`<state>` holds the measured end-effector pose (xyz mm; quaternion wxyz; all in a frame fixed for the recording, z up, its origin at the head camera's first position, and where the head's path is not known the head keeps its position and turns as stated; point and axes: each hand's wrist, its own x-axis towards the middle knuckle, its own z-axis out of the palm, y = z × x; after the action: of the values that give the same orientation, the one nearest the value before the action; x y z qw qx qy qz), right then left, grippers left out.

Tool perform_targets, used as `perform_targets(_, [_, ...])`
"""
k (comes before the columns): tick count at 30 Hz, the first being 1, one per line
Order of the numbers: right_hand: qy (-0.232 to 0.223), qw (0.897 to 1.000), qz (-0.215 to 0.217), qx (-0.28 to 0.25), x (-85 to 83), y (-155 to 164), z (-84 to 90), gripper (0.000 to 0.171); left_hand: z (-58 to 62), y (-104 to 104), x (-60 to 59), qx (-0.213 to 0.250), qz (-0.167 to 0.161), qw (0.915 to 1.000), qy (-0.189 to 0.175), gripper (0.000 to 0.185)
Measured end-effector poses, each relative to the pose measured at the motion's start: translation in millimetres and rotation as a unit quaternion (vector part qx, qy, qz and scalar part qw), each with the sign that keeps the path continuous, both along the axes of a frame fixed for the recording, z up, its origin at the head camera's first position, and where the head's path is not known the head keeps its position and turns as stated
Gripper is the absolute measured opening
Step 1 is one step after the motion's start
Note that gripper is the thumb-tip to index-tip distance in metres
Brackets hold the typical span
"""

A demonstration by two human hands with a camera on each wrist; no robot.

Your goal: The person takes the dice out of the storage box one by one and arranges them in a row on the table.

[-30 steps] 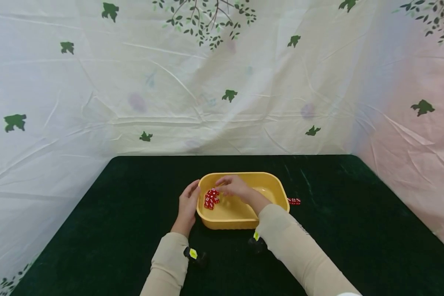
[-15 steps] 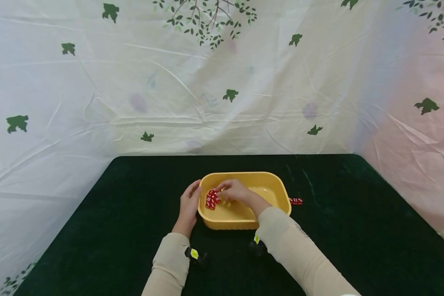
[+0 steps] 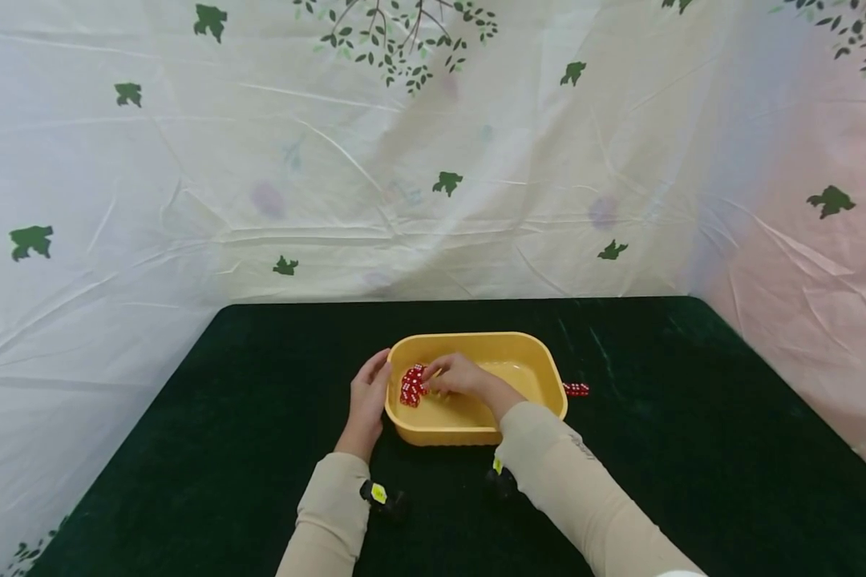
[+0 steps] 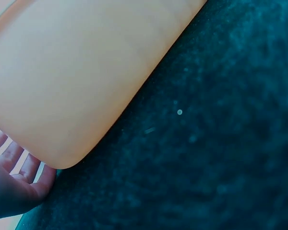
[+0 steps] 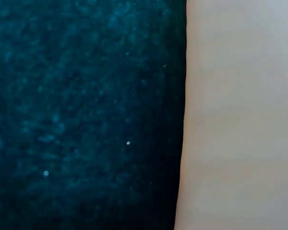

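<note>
Clock positions below are read about the tub's centre in the head view, twelve o'clock pointing away from the person.

We observe a yellow rounded-corner tub [image 3: 447, 437] upright on a dark green cloth-covered table [image 3: 188, 449]. Inside, toward nine o'clock, we find a heaped cluster of red dice with white pips [image 3: 411, 388]; the count is unreadable at this scale. Just outside the tub at three o'clock we note a short row of red dice [image 3: 577, 389]; whether it touches the wall we cannot tell.

Left hand [image 3: 366, 401]: at nine o'clock, against the outside of the tub's end wall. In the left wrist view we see its fingers relaxed and slightly spread, with gaps between them.

Right hand [image 3: 458, 374]: inside the tub, left of centre, fingers bent toward the dice cluster and fingertips at its three o'clock edge. Whether they pinch a die we cannot tell; the right wrist view gives us only tub wall and cloth.

Both forearms wear cream sleeves [image 3: 577, 489], the right one crossing the near rim around five o'clock. We log a black wrist camera [image 3: 393, 503] with a yellow tag near seven o'clock. Beyond the table, at twelve, hangs a pale leaf-printed curtain [image 3: 346, 192].
</note>
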<state>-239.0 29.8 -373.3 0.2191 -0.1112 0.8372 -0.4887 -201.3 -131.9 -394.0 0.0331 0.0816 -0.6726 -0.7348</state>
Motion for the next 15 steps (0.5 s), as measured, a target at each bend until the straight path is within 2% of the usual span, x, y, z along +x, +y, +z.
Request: perform_targets(15, [0.021,0.999,0.004,0.026,0.8,-2.2,-3.6,0.013,0.1,0.3,0.3,-0.006,-0.001,1.0,0.005,0.034])
